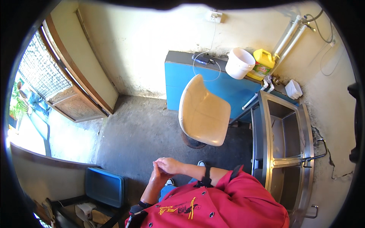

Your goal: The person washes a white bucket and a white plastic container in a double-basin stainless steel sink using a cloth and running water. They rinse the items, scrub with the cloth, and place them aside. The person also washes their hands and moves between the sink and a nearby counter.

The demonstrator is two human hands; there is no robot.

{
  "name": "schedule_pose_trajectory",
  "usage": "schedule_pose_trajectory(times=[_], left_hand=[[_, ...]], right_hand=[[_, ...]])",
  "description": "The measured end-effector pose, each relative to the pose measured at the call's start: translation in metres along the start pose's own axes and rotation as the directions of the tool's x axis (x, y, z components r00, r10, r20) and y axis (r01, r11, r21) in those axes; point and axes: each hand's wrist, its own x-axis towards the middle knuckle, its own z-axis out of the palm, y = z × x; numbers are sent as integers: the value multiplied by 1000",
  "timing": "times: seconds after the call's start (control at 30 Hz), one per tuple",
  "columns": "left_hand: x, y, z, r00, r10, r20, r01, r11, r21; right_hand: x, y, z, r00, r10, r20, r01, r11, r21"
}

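My left hand (157, 174) and my right hand (168, 166) are pressed together in front of my body, above the concrete floor. The right hand lies over the left, its fingers close together. Skin on the left hand and wrist looks wet and shiny. Whatever may be between the palms is hidden, and no tool shows in either hand. Dark bands circle both forearms below the sleeves of a red jacket (228, 199). Beyond the hands stands a cream swivel chair (205, 114).
A stainless steel double sink (273, 162) stands on my right. A white bucket (239, 64) and yellow jug (261, 64) sit on a blue-fronted ledge (179, 82). Left are a blue plastic tub (105, 186) and an open wooden door (77, 107); a person (34, 98) is outside.
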Motion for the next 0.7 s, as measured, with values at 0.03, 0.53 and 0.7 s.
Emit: schedule_pose_trajectory(times=[0.03,0.53,0.7], left_hand=[[7,1,-3,991,-43,-126,-10,921,-390],[61,23,62,668,72,-741,-202,976,-87],[141,39,143,857,50,-513,-29,998,47]], right_hand=[[10,-1,0,994,-41,104,52,993,-110],[-55,131,-570,205,413,-887,296,838,459],[-30,133,-700,161,726,-669,266,621,737]])
